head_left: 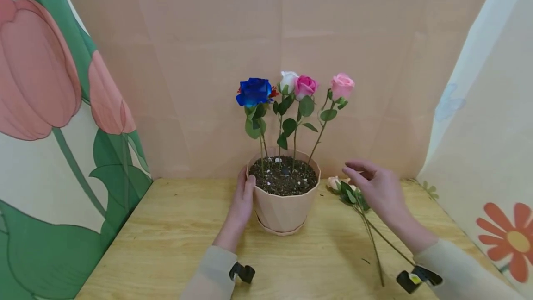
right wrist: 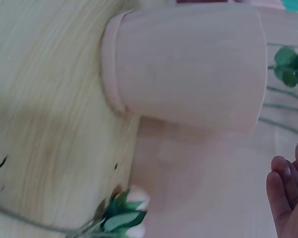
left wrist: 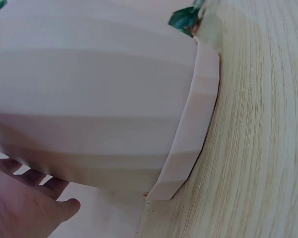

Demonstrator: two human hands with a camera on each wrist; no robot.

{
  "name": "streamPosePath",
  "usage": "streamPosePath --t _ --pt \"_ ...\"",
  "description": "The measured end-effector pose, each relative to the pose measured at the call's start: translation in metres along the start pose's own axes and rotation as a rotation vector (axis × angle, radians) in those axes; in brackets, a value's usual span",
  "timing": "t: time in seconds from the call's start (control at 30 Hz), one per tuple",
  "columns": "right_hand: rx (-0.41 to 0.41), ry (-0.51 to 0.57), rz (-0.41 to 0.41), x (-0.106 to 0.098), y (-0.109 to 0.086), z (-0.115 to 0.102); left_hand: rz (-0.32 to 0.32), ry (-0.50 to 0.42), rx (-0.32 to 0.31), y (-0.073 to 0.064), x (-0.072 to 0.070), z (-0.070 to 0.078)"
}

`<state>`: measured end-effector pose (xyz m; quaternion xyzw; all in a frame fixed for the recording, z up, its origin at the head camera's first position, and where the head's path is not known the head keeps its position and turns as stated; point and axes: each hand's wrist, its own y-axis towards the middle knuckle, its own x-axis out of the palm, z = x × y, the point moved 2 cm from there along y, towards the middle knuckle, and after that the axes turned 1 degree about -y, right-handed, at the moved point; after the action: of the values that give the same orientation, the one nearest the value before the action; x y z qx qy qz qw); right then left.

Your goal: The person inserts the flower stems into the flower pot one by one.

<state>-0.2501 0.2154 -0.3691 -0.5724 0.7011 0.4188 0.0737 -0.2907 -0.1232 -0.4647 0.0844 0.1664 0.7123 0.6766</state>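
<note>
A pale pink flowerpot (head_left: 283,207) of dark soil (head_left: 287,182) stands on its saucer (left wrist: 184,144). Upright in it are artificial roses: a blue rose (head_left: 255,91), a white rose (head_left: 288,81), a deep pink rose (head_left: 306,87) and a light pink rose (head_left: 343,86), leaning right. My left hand (head_left: 242,198) rests against the pot's left side, thumb near the rim, fingers lying along the wall in the left wrist view. My right hand (head_left: 381,191) hovers right of the pot, fingers loosely bent with nothing between them. Under it lie pale roses (head_left: 350,193) with long stems.
The wooden table (head_left: 175,235) runs back to a pinkish backdrop (head_left: 200,82). Painted panels with a tulip (head_left: 37,68) and a red flower (head_left: 516,240) flank it. A small dark scrap (head_left: 365,260) lies beside the loose stems. Each sleeve carries a black wrist camera (head_left: 243,272).
</note>
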Motion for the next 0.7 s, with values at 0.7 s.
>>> streamPosePath --t 0.7 --pt "0.124 -0.176 -0.072 -0.017 -0.034 0.074 -0.008 -0.004 -0.007 0.0 -0.001 0.002"
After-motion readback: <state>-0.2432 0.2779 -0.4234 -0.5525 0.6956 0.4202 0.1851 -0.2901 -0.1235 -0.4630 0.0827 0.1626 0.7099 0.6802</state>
